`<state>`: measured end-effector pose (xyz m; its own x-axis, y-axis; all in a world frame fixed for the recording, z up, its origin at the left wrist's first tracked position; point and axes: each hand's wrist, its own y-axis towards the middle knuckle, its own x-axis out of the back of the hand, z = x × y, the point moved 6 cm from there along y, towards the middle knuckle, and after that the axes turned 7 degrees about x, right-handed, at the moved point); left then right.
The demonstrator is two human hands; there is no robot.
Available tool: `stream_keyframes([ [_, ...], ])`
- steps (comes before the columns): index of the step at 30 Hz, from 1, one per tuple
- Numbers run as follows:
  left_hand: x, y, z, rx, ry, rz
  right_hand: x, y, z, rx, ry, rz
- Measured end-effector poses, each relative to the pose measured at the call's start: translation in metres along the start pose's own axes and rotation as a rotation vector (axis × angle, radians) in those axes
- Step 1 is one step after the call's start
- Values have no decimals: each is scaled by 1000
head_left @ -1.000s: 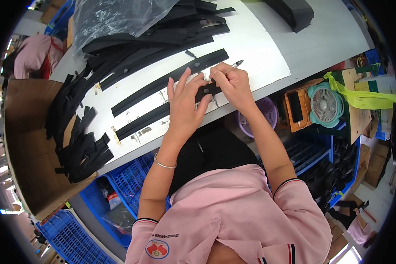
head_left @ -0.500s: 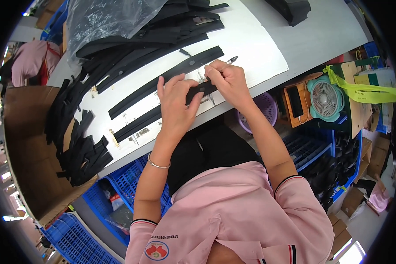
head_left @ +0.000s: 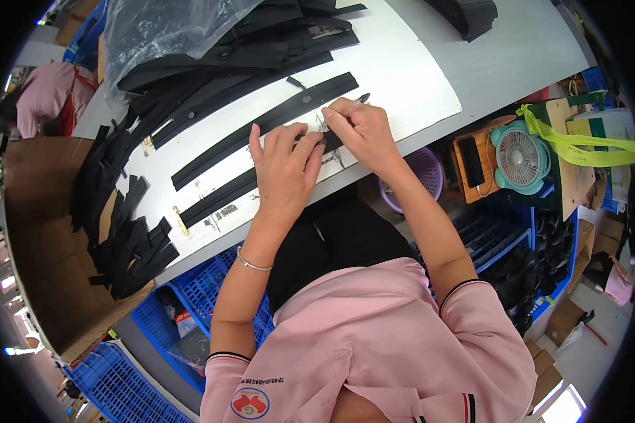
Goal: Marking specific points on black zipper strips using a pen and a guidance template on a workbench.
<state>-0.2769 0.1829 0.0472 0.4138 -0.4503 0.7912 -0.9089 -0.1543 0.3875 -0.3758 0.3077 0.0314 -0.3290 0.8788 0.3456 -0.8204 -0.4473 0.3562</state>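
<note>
A long black fabric strip with a lengthwise seam, like a zipper [head_left: 222, 199], lies along the near edge of the white board [head_left: 413, 84]. My left hand [head_left: 286, 162] is over its right part, thumb and forefinger brought together on a small dark piece there and the other fingers bent on the board. My right hand [head_left: 363, 134] grips a pen [head_left: 363, 99], its back end sticking out above the knuckles; the tip is hidden near the left fingertips. A second black strip [head_left: 261, 130] lies parallel beyond, with a small black pull tab [head_left: 295, 82] by it.
Many black strips [head_left: 212, 92] are heaped at the left and back, partly under a clear plastic bag [head_left: 169, 35]. A cardboard box [head_left: 46, 211] stands left. To the right are a phone [head_left: 471, 158], a small fan [head_left: 522, 158] and a purple basket [head_left: 423, 180] below the edge.
My right hand has shifted slightly left, and the pen stands more upright. My left thumb and forefinger have drawn together, covering more of the near strip.
</note>
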Motion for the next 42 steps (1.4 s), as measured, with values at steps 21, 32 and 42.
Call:
stream_keyframes([
  [21, -3, -7, 2, 35, -29, -56, 0, -8, -6, -31, 141, 25],
  [32, -3, -9, 4, 57, -74, -78, -3, -6, 4, 115, -26, 98],
  [42, -4, -7, 8, 82, -86, -67, -4, -4, 9, 214, -194, 131],
])
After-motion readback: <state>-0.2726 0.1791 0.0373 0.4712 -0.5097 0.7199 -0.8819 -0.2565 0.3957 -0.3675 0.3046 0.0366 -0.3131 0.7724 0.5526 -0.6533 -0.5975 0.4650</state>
